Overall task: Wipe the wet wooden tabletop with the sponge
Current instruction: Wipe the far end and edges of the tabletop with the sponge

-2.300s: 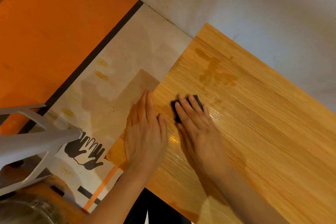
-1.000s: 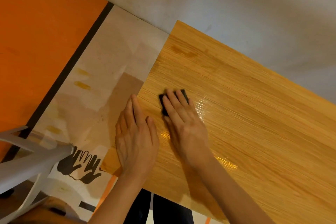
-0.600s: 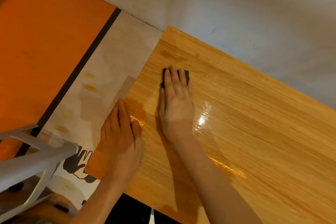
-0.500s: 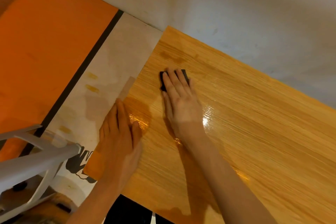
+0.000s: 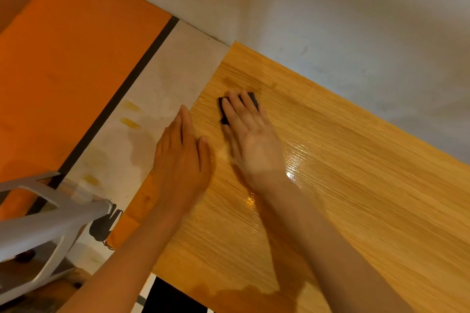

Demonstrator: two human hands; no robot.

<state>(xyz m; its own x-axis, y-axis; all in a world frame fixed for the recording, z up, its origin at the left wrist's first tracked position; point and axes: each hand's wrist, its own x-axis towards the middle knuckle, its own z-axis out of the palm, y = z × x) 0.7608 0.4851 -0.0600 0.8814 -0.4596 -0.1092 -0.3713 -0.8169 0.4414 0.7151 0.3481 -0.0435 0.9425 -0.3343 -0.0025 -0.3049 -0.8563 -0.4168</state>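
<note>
Two flat hands: my right hand (image 5: pixel 254 140) is pressing the sponge (image 5: pixel 253 99), left hand (image 5: pixel 181 160) bracing spread. Tabletop (image 5: pixel 356 185) is gleaming wet; plenty left, I'm judging.

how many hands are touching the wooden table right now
2. The left hand rests flat at the orange-brown wooden tabletop's left edge; the right hand presses the small dark sponge near the far corner.
</note>
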